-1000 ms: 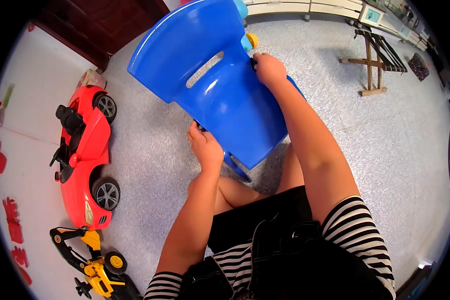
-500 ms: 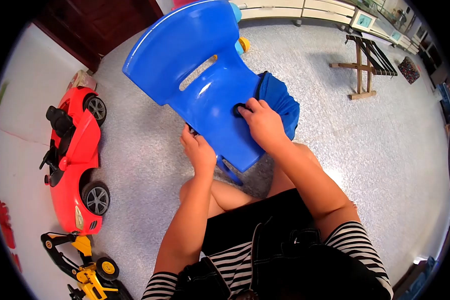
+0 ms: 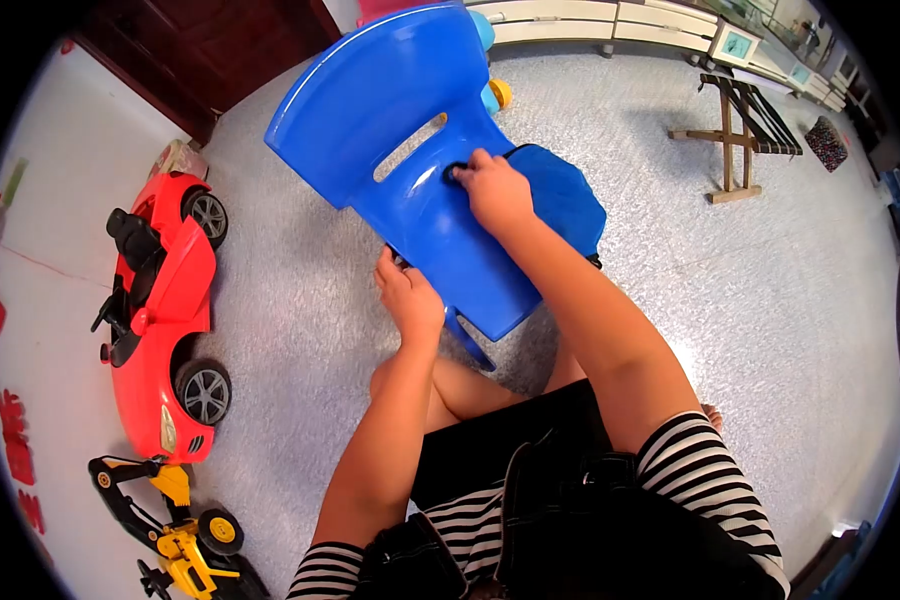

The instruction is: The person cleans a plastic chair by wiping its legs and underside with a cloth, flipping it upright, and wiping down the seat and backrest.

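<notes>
Left hand (image 3: 410,300): we rest bent fingers at the edge of the blue chair (image 3: 480,235) before us (partly hidden; we cannot tell whether they pinch). Small black object (image 3: 451,172): on the seat, pinched by our right hand (image 3: 497,192), beside blue fabric (image 3: 562,200); ideally, we brace the chair and keep this pinch light.

Your single view looks out from your head, forward and steeply down past your lap (image 3: 510,430), with your left hand (image 3: 410,300) and right hand (image 3: 498,195) fairly near, over the blue chair (image 3: 470,275); its wide, round, edge-bending field reaches the distant white drawers (image 3: 555,22) above and the red toy car (image 3: 175,310) leftward.
</notes>
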